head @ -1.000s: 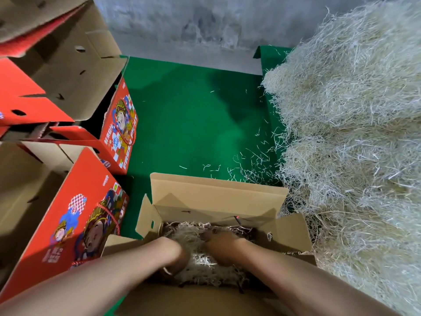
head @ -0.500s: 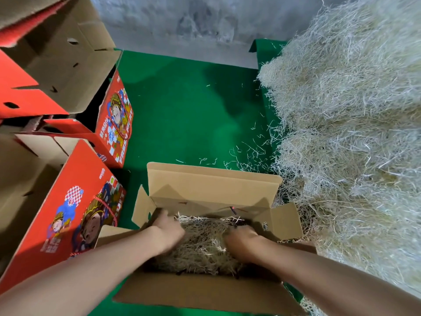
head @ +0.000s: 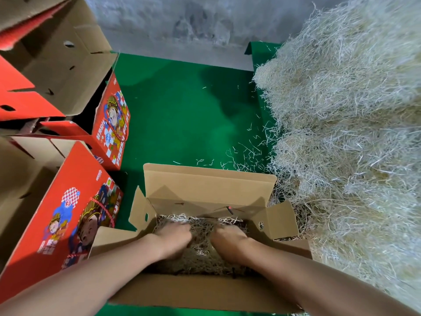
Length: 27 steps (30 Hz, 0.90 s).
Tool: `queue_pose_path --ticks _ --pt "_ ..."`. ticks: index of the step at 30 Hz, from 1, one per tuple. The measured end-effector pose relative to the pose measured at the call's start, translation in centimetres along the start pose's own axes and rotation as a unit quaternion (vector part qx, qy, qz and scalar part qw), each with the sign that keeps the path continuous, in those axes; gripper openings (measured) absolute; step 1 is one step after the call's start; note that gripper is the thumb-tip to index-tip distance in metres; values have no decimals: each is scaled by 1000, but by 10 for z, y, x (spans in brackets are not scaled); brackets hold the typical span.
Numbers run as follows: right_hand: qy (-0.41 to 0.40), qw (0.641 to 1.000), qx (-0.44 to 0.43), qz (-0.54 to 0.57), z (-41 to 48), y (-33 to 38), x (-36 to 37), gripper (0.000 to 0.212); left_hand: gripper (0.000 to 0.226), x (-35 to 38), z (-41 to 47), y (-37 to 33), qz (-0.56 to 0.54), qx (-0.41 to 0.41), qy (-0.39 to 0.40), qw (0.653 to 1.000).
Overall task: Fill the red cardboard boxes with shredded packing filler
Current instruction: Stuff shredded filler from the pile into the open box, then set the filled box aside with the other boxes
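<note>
We sank left hand (head: 173, 240) and right hand (head: 230, 241) into filler (head: 200, 249) inside the box (head: 205, 185) to pack it down — fingers buried, so we couldn't tell either grip.

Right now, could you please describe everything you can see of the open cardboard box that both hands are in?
The open box shows only plain brown corrugated cardboard; its outer faces are out of sight. Its far flap stands upright, the side flaps splay outward and the near flap folds toward the person. It sits on the green mat, with the filler pile at its right. Pale shredded filler covers its inside. The left hand and right hand are down in that filler, fingertips hidden.
</note>
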State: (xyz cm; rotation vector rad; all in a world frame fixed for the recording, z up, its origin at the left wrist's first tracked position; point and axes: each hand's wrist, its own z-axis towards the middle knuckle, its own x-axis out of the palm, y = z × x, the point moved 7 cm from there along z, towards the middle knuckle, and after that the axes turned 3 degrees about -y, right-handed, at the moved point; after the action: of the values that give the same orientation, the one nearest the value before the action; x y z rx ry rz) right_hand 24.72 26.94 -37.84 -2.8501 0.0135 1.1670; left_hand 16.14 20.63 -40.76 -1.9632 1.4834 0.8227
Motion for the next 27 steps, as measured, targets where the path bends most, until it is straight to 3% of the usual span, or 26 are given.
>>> queue_pose_path --ticks 1,2,5,7,10,12,15,18,20,21,22,23,25,27 --pt "-19 1000 12 1 2 -3 -2 38 29 -9 0 -3 -8 18 -40 999" --pt "1 1000 14 -14 2 -7 4 43 33 -10 -2 -4 2 34 -26 999" --pt "133 990 15 -36 -6 -24 33 46 31 9 -18 16 28 -6 160 987" --pt "127 992 17 -23 -11 -27 28 40 28 4 -26 18 17 -17 173 985" --pt "-14 997 43 69 -19 -27 -13 29 36 -30 -26 8 6 24 36 999" --pt "-122 990 36 68 -34 -27 -43 24 26 -50 -27 2 -22 24 -40 999" --pt "-296 952 29 67 -65 -29 -78 19 19 -81 -36 2 -98 -25 -150 984" --pt "-450 888 18 93 -96 -30 -102 19 22 -93 -46 2 -173 -50 -185 966" --pt "-596 798 15 87 -123 -35 -121 23 13 -97 -54 -5 -167 -23 -190 967" --pt "-636 767 41 71 -132 -41 -126 30 14 -99 -58 -9 -161 -8 -189 969" --pt "-641 761 81 59 -135 -49 -131 40 18 -101 -63 -14 -163 5 -189 968" --pt "-611 780 123 57 -132 -60 -133 52 24 -103 -68 -18 -176 20 -194 965" --pt "-476 854 195 80 -118 -83 -128 66 31 -110 -79 -30 -216 52 -204 954" --pt "-375 895 229 80 -109 -94 -121 46 29 -115 -88 -43 -222 73 -208 950"
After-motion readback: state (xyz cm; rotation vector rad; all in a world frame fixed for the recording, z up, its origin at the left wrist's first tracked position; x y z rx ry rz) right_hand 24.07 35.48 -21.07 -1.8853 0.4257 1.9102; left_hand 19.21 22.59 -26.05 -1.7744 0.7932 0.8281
